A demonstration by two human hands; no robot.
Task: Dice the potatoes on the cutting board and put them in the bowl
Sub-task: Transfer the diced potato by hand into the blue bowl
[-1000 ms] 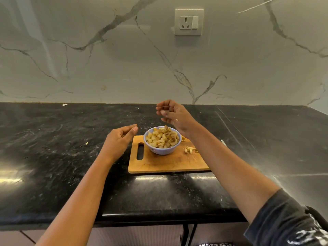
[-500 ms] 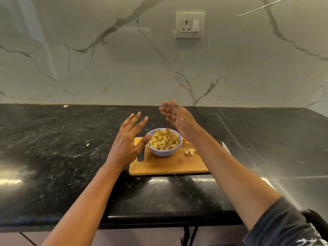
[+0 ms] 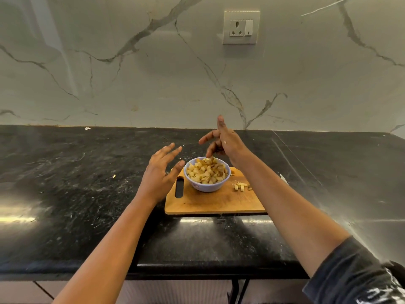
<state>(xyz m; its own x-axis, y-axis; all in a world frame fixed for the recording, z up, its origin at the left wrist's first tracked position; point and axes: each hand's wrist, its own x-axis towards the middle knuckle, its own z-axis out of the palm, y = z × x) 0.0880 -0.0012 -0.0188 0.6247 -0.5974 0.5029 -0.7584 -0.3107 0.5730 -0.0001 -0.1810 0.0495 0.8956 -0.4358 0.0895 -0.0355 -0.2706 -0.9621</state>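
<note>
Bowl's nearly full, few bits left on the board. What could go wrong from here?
1. The bowl is heaped with diced potatoes above its rim; anything the right hand drops on top may roll off.
2. The loose pieces on the cutting board lie beside the right forearm, which could sweep them away.
3. A likely knife tip shows just behind that forearm; pulling back could brush it.

Wooden cutting board (image 3: pixel 210 202), glossy stone counter (image 3: pixel 87 194)
</note>
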